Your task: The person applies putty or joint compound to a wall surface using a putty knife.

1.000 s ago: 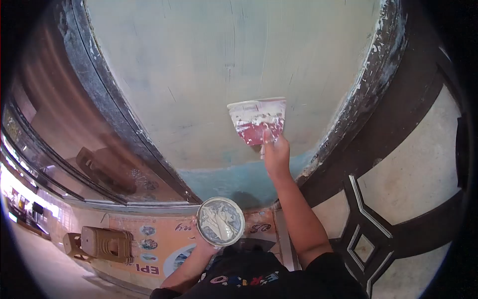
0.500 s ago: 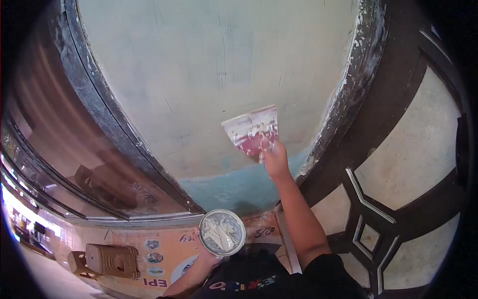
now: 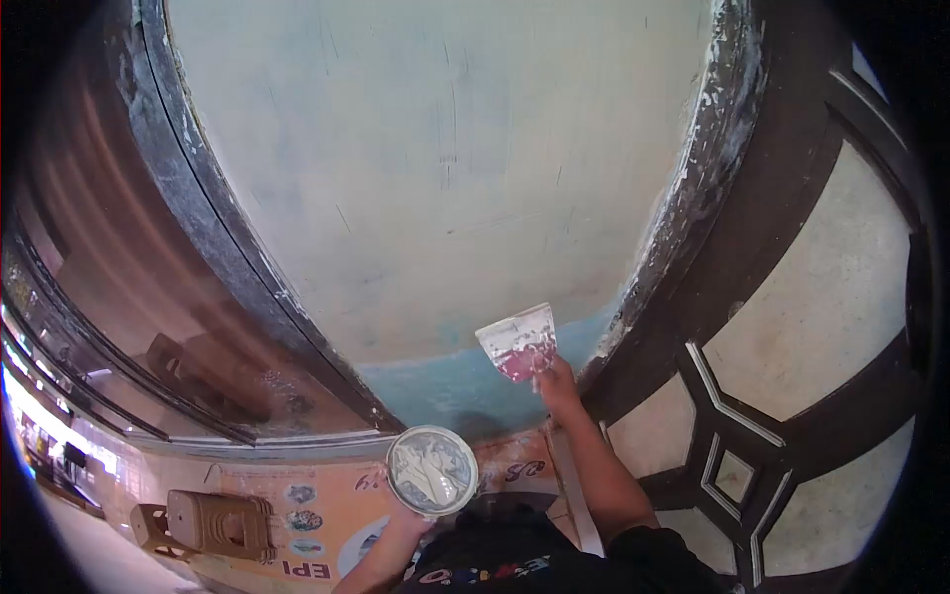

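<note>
Near the lower right corner of the pale wall (image 3: pixel 396 218), just above its blue-green lower band (image 3: pixel 426 384), the right hand (image 3: pixel 560 388) holds a wide scraper (image 3: pixel 522 346). The hand is closed around the narrow end, thumb on the near face and the other fingers mostly hidden behind. White paste is smeared over the blade's red face, and its broad edge points up, tilted a little. (Whether that edge touches the wall, I can't tell.)

What has changed is the height: the scraper has come down from the middle of the wall, so it's now nearer the pot (image 3: pixel 466 463) and the scratched surface above shows uncovered.

Below the wall's bottom edge, towards its left corner, the left hand (image 3: pixel 409 519) supports the round pot from beneath and the side, its grip spread rather than pinched, as far as it shows. Pale paste (image 3: pixel 433 477) lies in ridges inside, so there is material left to use. Past the pot, brown stools (image 3: pixel 218 523) stand stacked beside an orange banner (image 3: pixel 259 483).
</note>
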The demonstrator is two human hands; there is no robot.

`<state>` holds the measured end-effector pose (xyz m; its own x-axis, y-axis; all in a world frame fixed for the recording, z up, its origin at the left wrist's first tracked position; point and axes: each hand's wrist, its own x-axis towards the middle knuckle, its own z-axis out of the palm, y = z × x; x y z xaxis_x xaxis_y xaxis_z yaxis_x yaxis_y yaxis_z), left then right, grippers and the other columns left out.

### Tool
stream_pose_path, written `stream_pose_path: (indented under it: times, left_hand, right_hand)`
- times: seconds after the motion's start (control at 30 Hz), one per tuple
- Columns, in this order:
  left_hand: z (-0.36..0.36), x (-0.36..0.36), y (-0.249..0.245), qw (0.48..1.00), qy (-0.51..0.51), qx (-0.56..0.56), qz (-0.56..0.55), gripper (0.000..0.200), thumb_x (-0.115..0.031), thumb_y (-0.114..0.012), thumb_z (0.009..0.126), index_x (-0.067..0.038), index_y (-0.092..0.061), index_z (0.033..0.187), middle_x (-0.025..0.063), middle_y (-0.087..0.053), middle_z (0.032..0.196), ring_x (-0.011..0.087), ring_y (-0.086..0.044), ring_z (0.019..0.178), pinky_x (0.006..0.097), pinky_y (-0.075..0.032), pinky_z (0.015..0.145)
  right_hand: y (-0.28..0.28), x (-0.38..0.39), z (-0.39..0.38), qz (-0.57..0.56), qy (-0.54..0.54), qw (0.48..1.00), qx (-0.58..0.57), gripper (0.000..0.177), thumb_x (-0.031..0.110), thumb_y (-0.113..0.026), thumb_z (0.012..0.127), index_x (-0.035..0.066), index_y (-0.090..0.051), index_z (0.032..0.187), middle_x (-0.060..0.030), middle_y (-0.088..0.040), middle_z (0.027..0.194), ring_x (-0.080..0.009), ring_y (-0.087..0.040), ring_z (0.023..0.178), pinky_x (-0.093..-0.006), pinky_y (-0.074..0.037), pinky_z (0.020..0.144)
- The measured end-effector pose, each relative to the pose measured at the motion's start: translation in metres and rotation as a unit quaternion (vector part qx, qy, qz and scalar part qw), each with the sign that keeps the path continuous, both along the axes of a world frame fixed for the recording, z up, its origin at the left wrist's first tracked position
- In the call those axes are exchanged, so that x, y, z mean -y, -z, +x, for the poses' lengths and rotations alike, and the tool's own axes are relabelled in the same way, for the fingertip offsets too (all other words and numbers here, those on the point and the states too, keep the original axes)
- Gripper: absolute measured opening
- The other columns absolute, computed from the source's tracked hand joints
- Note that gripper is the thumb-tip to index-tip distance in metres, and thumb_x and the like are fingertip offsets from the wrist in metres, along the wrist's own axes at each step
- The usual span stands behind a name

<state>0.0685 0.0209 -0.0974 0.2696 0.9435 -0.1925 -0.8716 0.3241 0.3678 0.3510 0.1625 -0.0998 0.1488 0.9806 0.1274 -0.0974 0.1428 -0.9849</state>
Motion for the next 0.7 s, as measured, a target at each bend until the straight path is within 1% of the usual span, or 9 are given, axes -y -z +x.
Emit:
stream_pose_path:
  times: [0.07,0.1,0.13,0.2,0.23,0.4,0.57,0.63,0.7]
  left_hand:
    - [0.005,0.003,0.001,1.0,0.008,0.0,0.009,0.084,-0.074,-0.043,0.08,-0.017,-0.041,0.141,0.0139,-0.043,0.143,0.0377,-0.044,0.128,0.0591,-0.036,0.104]
    - [0.001,-0.003,0.027,0.971,0.046,0.234,-0.006,0.088,-0.076,-0.041,0.079,-0.017,-0.038,0.144,0.0144,-0.041,0.145,0.0381,-0.042,0.13,0.0596,-0.035,0.105]
    - [0.004,-0.007,0.022,0.971,0.046,0.235,0.004,0.088,-0.076,-0.041,0.079,-0.017,-0.038,0.144,0.0144,-0.041,0.145,0.0381,-0.042,0.13,0.0596,-0.035,0.105]
    - [0.01,-0.006,0.008,0.999,0.046,0.014,0.017,0.089,-0.077,-0.04,0.078,-0.017,-0.037,0.144,0.0148,-0.039,0.146,0.0392,-0.041,0.131,0.0606,-0.034,0.105]
    - [0.012,-0.006,0.0,0.999,0.031,-0.012,0.015,0.09,-0.078,-0.04,0.077,-0.017,-0.038,0.144,0.0151,-0.039,0.146,0.0407,-0.04,0.131,0.0618,-0.034,0.105]
    - [0.01,-0.011,-0.023,0.999,0.008,-0.02,0.048,0.089,-0.077,-0.04,0.078,-0.017,-0.038,0.143,0.0151,-0.038,0.146,0.0408,-0.04,0.131,0.062,-0.034,0.104]
    - [0.013,-0.003,-0.026,0.998,0.019,0.01,0.062,0.09,-0.076,-0.043,0.077,-0.016,-0.038,0.143,0.0156,-0.041,0.144,0.0396,-0.042,0.129,0.0605,-0.035,0.104]
    - [0.014,-0.001,-0.021,0.998,0.014,0.03,0.053,0.09,-0.075,-0.045,0.077,-0.015,-0.038,0.143,0.0157,-0.042,0.144,0.0395,-0.043,0.128,0.0598,-0.036,0.104]
    - [0.014,0.004,-0.019,0.999,0.002,0.02,0.049,0.089,-0.075,-0.043,0.078,-0.015,-0.038,0.143,0.0156,-0.042,0.144,0.0395,-0.043,0.128,0.0598,-0.036,0.104]
  right_hand:
    - [-0.04,-0.001,-0.006,0.015,-0.019,1.0,-0.017,0.028,0.034,-0.056,0.097,0.006,-0.059,0.095,0.0012,-0.054,0.068,-0.0077,-0.049,0.059,-0.0248,-0.042,0.053]
    - [-0.054,-0.006,-0.011,0.026,-0.042,0.998,-0.035,0.03,0.037,-0.055,0.098,0.007,-0.057,0.092,0.0011,-0.053,0.069,-0.008,-0.048,0.059,-0.0261,-0.043,0.055]
    - [-0.059,-0.009,-0.016,0.035,-0.045,0.998,-0.033,0.03,0.037,-0.055,0.098,0.007,-0.057,0.092,0.0011,-0.053,0.069,-0.008,-0.048,0.059,-0.0261,-0.043,0.055]
    - [-0.071,-0.009,-0.027,0.069,-0.045,0.995,-0.057,0.03,0.035,-0.057,0.097,0.005,-0.059,0.099,0.0008,-0.057,0.071,-0.0072,-0.049,0.057,-0.0225,-0.04,0.05]
    - [-0.081,-0.01,-0.031,0.074,-0.048,0.995,-0.056,0.03,0.035,-0.057,0.097,0.005,-0.059,0.099,0.0008,-0.057,0.071,-0.0072,-0.049,0.057,-0.0225,-0.04,0.05]
    - [-0.129,-0.024,-0.038,0.098,-0.059,0.991,-0.066,0.027,0.033,-0.055,0.098,0.006,-0.058,0.095,0.0018,-0.055,0.075,-0.0065,-0.049,0.06,-0.0238,-0.042,0.051]
    - [-0.217,-0.049,-0.043,0.15,-0.011,0.987,-0.064,0.027,0.033,-0.056,0.098,0.006,-0.059,0.096,0.0017,-0.055,0.071,-0.0058,-0.048,0.057,-0.0222,-0.038,0.048]
    - [-0.214,-0.058,-0.04,0.109,0.016,0.991,-0.073,0.031,0.033,-0.055,0.098,0.004,-0.059,0.091,-0.0019,-0.056,0.071,-0.0087,-0.05,0.06,-0.0273,-0.042,0.051]
    - [-0.131,-0.068,-0.036,0.077,0.074,0.994,-0.003,0.034,0.033,-0.055,0.097,-0.001,-0.06,0.094,-0.0052,-0.059,0.075,-0.0142,-0.054,0.066,-0.0322,-0.045,0.057]
